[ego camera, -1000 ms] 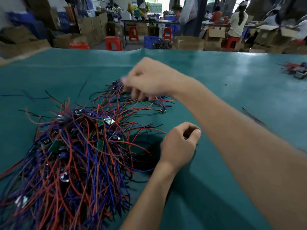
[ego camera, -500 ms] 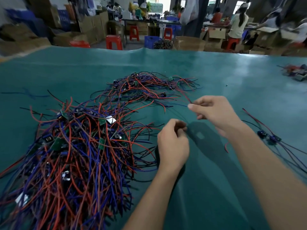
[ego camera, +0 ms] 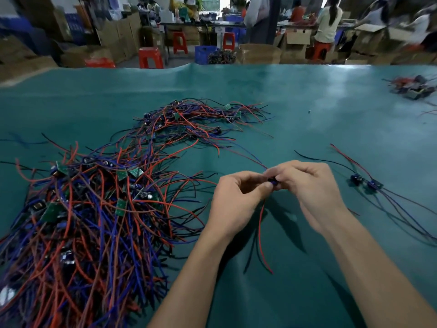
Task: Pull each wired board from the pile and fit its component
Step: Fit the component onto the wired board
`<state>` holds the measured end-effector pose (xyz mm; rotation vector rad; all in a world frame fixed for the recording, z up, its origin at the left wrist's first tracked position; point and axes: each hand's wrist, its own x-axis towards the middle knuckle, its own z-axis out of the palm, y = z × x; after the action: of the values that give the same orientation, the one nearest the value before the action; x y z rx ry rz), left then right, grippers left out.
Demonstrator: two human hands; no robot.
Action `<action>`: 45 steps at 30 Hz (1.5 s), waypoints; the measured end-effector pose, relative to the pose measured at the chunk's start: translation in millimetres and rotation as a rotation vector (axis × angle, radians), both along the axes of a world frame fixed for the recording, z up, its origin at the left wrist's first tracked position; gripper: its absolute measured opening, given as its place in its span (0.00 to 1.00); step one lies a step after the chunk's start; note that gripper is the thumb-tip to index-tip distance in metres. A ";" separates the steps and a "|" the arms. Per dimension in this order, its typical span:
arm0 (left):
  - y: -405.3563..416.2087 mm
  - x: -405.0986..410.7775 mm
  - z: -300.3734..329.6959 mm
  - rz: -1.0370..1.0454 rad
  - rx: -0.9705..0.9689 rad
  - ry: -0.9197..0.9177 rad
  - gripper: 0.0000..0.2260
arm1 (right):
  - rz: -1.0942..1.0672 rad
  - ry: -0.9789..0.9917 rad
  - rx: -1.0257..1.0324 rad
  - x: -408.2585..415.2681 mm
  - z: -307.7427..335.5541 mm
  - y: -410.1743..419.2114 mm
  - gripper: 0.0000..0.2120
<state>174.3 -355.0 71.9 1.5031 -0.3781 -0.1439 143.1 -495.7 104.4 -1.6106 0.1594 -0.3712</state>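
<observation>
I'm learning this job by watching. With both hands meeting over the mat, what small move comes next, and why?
Probably press the component home: the left hand and right hand pinch one small wired board together, its red wire hanging. Then likely lay it beside the boards on the right.

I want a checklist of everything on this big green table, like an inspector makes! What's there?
Surface: green table cover, wrinkled along the far edge.
Job's things: big pile of wired boards on the left; small dark part pinched between both hands; two finished-looking boards lying to the right.
Clutter: smaller bundle of wires farther back; another heap at the far right.
Grippers: left hand and right hand meet at the part, fingers curled.
Cables: red wire and dark wires trail down from the hands.
Surroundings: cardboard boxes, red stools, people working behind.
</observation>
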 end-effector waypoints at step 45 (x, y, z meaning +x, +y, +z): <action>-5.0 -0.4 -4.7 0.171 0.160 -0.142 0.08 | -0.143 -0.052 -0.245 1.4 -8.8 10.6 0.09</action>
<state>173.9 -360.0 67.2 1.7021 -0.3557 0.0698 144.5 -485.1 95.6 -1.8337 0.1966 -0.5597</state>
